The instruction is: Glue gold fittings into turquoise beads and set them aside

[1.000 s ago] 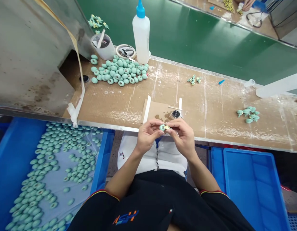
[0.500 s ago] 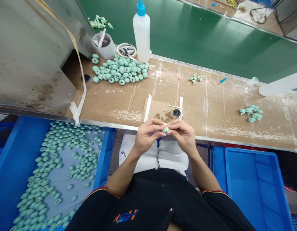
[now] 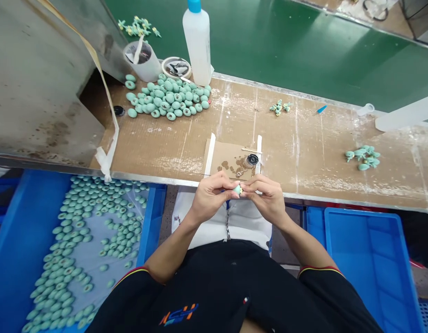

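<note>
My left hand and my right hand meet just in front of the bench edge, both pinched on one small teal shell piece held between their fingertips. A little beyond them on the bench lies a brown cardboard square with glue stains and a small round cap. A heap of teal shells lies at the bench's far left.
A blue bin at the left holds several teal shells; another blue bin is at the right. A white glue bottle, a cup and a tape roll stand far left. Teal figures lie right; a green belt runs behind.
Both hands stay together on the teal piece, turning it slightly. The view has shifted a little, so the bench objects appear lower left.
</note>
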A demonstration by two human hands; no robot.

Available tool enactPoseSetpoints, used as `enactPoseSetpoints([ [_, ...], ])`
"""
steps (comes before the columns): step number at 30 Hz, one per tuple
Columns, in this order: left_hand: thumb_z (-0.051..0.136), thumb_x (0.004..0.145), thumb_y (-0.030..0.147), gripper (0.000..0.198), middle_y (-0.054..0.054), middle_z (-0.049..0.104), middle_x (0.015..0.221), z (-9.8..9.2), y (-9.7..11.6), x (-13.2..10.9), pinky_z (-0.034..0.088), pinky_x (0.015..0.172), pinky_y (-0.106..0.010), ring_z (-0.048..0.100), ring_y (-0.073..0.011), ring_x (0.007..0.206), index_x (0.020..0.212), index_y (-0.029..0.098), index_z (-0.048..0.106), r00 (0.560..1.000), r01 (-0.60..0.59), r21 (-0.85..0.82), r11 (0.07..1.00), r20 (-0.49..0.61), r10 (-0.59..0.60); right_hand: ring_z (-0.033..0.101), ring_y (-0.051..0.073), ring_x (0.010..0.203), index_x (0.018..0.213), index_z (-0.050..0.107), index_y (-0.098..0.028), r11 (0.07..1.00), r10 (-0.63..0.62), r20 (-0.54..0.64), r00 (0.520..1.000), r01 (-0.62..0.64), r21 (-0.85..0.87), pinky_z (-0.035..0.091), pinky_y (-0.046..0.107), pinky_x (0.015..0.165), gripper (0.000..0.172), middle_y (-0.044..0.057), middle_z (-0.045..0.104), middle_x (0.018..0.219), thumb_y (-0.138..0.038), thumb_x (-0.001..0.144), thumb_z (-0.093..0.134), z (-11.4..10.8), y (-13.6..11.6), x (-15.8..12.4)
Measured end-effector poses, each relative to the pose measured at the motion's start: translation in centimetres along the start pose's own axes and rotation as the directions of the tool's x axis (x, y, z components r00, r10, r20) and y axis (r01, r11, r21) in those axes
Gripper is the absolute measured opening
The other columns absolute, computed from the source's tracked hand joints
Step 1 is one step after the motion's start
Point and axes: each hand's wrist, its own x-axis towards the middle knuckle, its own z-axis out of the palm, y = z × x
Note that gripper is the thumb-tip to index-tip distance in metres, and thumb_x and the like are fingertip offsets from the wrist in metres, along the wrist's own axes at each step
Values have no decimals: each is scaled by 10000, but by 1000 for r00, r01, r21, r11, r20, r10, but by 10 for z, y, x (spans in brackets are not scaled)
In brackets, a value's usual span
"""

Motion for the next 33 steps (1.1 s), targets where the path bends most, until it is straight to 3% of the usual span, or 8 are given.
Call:
enactPoseSetpoints([
  [6, 868, 849, 407, 219, -7, 619, 715, -4, 7, -2, 492, 603, -255, 588, -125, 648, 780, 209, 804, 993, -106, 169, 980, 61, 97, 767, 148, 745, 809, 768, -235, 998, -59, 33, 998, 59, 4, 609, 239, 660, 145, 8, 769, 790, -159, 931, 785, -1, -3, 0],
  [14, 810, 889, 484, 297, -25, 654, 729, -5, 7, -1, 521, 624, -271, 604, -138, 649, 757, 218, 796, 988, -135, 221, 966, 103, 114, 773, 195, 739, 777, 793, -267, 998, 55, -41, 998, -55, 17, 645, 316, 657, 155, 32, 785, 813, -270, 932, 798, 4, -5, -9],
  [20, 832, 883, 420, 215, -30, 671, 753, -9, 6, -5, 534, 639, -272, 624, -141, 675, 800, 223, 816, 987, -133, 202, 970, 115, 111, 779, 219, 780, 805, 807, -274, 990, 136, -29, 990, -135, 51, 666, 359, 708, 147, 52, 793, 854, -358, 926, 808, 9, -3, -17],
  [23, 881, 836, 396, 184, -22, 667, 760, -9, 4, -11, 547, 647, -261, 643, -140, 698, 856, 222, 826, 995, -64, 157, 986, 82, 51, 780, 221, 808, 862, 804, -270, 995, 99, 3, 995, -99, 16, 667, 366, 732, 122, 60, 799, 888, -344, 954, 774, 9, -1, -18],
  [28, 896, 812, 433, 340, -48, 741, 925, -1, 6, -22, 632, 729, -262, 738, -162, 827, 1053, 212, 802, 986, 163, -67, 984, -16, -165, 763, 206, 923, 1117, 777, -276, 999, -19, 75, 997, 22, -33, 651, 348, 795, 155, 74, 786, 1022, -360, 1017, 693, 7, -3, -14],
  [33, 927, 771, 399, 454, -29, 741, 890, 8, 9, -26, 650, 781, -276, 753, -170, 838, 1145, 212, 749, 956, 291, -114, 950, -9, -294, 732, 207, 910, 1137, 763, -280, 993, 8, 141, 990, 8, -114, 635, 348, 759, 164, 72, 745, 1013, -354, 1001, 709, 2, -13, -14],
])
